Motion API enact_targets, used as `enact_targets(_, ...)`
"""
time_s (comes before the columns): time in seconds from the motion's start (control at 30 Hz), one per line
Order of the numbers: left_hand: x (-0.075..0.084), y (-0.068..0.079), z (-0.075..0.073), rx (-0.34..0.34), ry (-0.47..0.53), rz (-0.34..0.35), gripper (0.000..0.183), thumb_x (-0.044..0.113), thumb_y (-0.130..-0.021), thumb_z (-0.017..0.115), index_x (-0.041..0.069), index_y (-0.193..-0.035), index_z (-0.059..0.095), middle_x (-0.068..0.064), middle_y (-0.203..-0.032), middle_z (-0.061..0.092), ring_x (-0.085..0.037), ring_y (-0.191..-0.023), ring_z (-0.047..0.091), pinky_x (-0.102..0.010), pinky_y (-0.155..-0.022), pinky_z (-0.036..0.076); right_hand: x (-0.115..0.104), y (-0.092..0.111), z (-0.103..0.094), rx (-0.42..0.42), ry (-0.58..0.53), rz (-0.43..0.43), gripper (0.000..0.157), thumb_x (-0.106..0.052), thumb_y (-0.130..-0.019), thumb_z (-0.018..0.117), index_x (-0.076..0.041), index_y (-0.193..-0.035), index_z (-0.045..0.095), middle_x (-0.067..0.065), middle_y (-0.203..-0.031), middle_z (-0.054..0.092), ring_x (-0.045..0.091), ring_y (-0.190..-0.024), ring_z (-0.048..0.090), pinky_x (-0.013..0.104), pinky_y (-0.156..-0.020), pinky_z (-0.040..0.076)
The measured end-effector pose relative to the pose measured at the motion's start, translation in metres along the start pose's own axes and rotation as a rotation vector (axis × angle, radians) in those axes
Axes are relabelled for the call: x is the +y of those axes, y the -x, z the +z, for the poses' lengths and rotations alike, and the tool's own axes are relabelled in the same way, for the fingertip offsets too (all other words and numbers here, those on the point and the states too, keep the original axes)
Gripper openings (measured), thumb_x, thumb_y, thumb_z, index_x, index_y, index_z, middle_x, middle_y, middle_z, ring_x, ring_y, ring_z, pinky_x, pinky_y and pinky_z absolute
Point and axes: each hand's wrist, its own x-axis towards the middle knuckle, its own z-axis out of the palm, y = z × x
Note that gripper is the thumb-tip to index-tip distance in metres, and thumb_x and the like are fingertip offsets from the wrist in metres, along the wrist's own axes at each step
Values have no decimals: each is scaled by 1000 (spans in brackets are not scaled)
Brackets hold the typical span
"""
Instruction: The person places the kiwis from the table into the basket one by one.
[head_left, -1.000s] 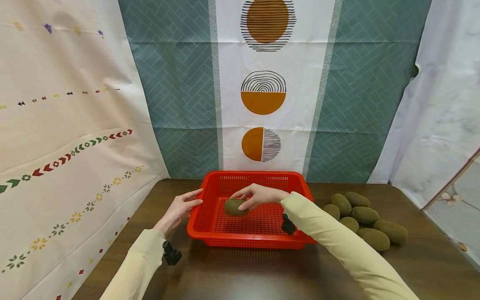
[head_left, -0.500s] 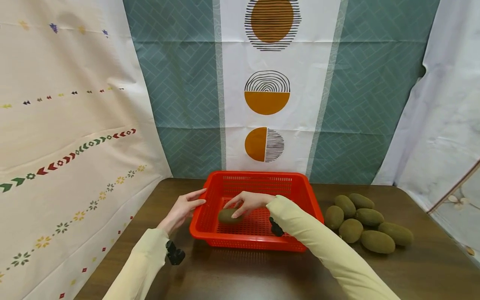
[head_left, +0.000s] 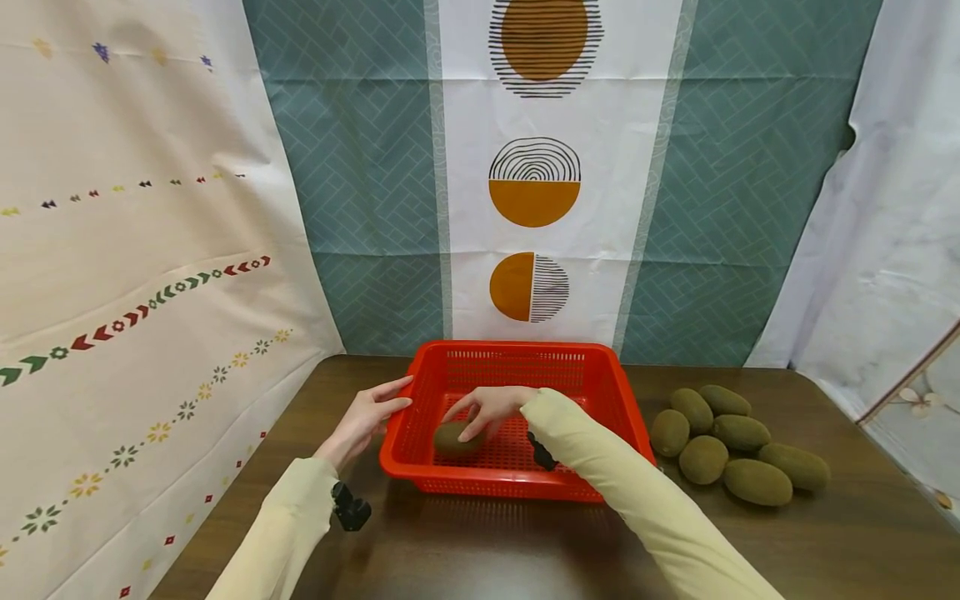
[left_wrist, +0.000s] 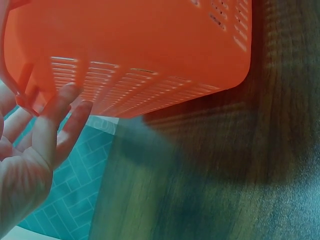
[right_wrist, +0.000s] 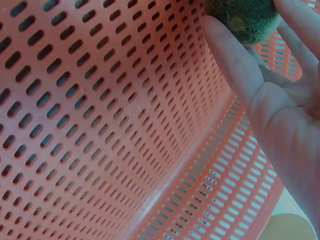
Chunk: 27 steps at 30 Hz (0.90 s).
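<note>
A red plastic basket [head_left: 517,477] with slotted walls stands on the table. My left hand [head_left: 363,423] holds its left rim, with fingers [left_wrist: 47,127] against the outer wall below the rim in the left wrist view. Inside the basket, towards the left, lies a brownish-green fuzzy kiwi [head_left: 454,443]. My right hand [head_left: 491,410] reaches down over it, thumb on the near side and fingers on the far side. In the right wrist view the kiwi [right_wrist: 242,20] sits between the thumb and fingers, partly cut off by the frame's top edge.
Several more kiwis [head_left: 738,433] lie in a loose group on the brown wooden table [head_left: 480,554], right of the basket. Behind the table hangs a patterned cloth [head_left: 360,208]. A cream cloth [head_left: 150,275] covers the left side.
My right hand has carried the kiwi down and to the left onto the basket floor. The left hand has stayed at the rim.
</note>
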Motion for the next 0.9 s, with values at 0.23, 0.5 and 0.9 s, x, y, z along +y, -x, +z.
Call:
enact_targets(0.23, 0, 0, 3, -20, 25, 0, 47, 6, -88, 58, 4, -133, 45, -22, -124, 49, -34, -96, 58, -47, -74, 49, 1, -4, 7, -76, -18, -6, 48, -7, -85, 63, -8, -131, 49, 4, -115, 53, 20, -94, 53, 34, -73, 51)
enact_targets(0.5, 2, -1, 2, 0, 3, 3, 46, 7, -88, 58, 6, -132, 47, -20, -123, 51, -33, -93, 60, -47, -72, 49, -5, -2, 11, -74, -40, 4, 50, -7, -85, 62, -8, -132, 47, 6, -116, 49, 21, -95, 51, 36, -76, 50)
enact_targets(0.9, 1, 2, 0, -2, 7, -7, 46, 7, -88, 58, 6, -133, 46, -21, -123, 50, -32, -94, 59, -46, -72, 50, -5, -3, 12, -84, -76, 46, 48, -4, -84, 64, -9, -129, 48, 12, -107, 54, 21, -86, 58, 40, -76, 50)
